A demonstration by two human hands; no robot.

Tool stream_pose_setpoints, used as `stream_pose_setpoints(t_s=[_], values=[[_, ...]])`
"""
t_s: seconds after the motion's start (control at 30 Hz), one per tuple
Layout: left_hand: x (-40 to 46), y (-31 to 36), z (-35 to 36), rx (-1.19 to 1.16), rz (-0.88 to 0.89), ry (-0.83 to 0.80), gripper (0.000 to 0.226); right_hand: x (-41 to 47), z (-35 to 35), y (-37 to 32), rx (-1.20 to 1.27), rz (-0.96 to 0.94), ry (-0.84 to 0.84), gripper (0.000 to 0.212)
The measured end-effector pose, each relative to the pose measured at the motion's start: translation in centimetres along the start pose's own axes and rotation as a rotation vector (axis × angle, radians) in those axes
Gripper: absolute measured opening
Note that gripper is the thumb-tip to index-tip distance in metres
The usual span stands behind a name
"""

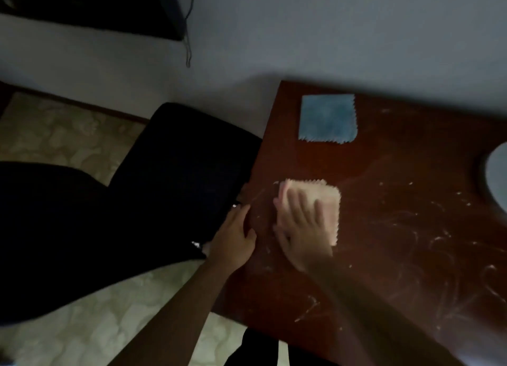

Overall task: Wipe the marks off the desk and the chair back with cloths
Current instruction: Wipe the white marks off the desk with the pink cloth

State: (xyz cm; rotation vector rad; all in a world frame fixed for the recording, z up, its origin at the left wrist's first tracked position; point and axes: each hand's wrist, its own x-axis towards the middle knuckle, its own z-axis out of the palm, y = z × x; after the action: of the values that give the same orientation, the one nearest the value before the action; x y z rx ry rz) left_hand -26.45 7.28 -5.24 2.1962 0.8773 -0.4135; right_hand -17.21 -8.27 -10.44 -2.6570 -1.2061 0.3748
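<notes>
A dark red-brown desk (384, 160) fills the right side, streaked with white chalky marks across its middle and right. My right hand (299, 220) lies flat with straight fingers on a pale pink cloth (329, 201) near the desk's left edge; the hand is motion-blurred. My left hand (234, 239) rests with relaxed fingers on the desk's left edge, touching the desk beside the black chair (175, 179). A blue cloth (327, 117) lies flat by itself near the desk's far left corner.
The black chair stands against the desk's left side, its back (55, 236) reaching toward the lower left. A pale round object (498, 173) is cut off at the right edge. A dark screen (90, 6) and hanging cable (188, 36) are on the wall.
</notes>
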Motion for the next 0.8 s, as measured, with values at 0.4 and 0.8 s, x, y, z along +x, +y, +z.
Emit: stream_pose_setpoints(t_s=[0.4,0.8], values=[[0.1,-5.3,0.7,-0.185,-0.034,0.012,0.060,5.9,1.2,-3.3,-0.037,-0.024,-0.012,0.059],[-0.7,-7.4,1.4,-0.290,-0.075,-0.053,0.048,7.3,0.8,-1.8,-0.005,0.007,-0.050,0.065]])
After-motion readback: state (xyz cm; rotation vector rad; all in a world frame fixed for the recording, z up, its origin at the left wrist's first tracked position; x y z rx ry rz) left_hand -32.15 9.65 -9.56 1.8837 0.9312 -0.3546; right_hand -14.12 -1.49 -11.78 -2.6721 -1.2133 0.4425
